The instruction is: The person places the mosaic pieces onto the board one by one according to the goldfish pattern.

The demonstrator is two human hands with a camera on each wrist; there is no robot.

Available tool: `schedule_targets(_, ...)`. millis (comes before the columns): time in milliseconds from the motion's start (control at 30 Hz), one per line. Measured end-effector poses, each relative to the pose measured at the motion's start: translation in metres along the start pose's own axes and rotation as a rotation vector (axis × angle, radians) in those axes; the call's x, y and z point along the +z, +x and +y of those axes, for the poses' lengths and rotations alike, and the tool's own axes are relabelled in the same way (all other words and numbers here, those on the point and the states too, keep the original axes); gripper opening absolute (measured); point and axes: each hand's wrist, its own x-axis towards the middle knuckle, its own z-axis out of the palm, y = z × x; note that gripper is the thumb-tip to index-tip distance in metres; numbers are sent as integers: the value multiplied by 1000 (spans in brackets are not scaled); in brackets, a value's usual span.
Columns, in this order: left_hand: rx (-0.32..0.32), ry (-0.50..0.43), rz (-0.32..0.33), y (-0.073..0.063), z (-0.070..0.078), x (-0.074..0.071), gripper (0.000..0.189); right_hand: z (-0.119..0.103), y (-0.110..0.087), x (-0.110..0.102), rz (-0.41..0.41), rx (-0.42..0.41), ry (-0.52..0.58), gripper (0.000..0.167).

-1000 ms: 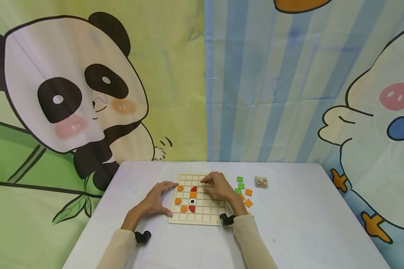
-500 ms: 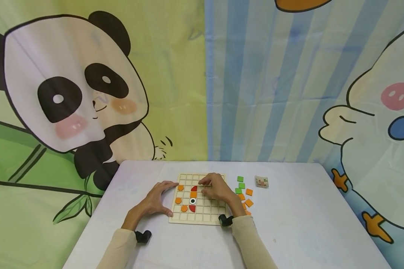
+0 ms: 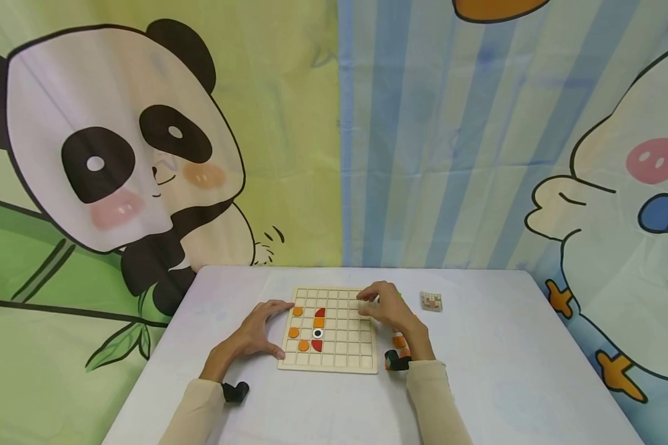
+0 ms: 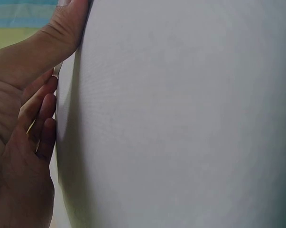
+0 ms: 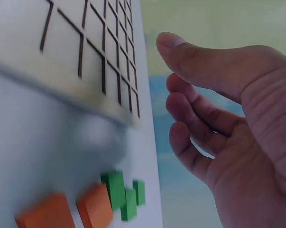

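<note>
board (image 3: 347, 340) lies between both sets of fingers! left hand (image 3: 253, 327), thumb and fingers spread wide, touches its left edge; orange discs (image 3: 294, 332) and red quarter pieces (image 3: 316, 346) sit to the right of those fingertips. over the far right part hangs the right hand (image 3: 392, 307), fingers loosely bent, thumb and fingertips parted, with green tiles (image 5: 114, 191) and orange tiles (image 5: 96, 207) to the right of its fingertips.

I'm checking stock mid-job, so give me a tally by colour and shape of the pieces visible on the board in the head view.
Orange circles: 3
Orange square: 1
Red quarter-circles: 2
White circle with black dot: 1
Total: 7 visible; the right hand hides part of the board's far right corner.
</note>
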Motion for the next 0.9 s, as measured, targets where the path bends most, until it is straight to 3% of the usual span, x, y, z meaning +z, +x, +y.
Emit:
schedule_targets(300, -14, 11, -2, 3, -3, 2, 127, 21, -24, -36, 13, 100, -52, 25)
schedule_targets(500, 0, 12, -2, 3, -4, 2, 127, 33, -38, -50, -27, 81, -73, 19)
schedule_targets(900, -1, 11, -6, 1, -4, 1, 127, 40, -57, -47, -20, 226, -69, 17)
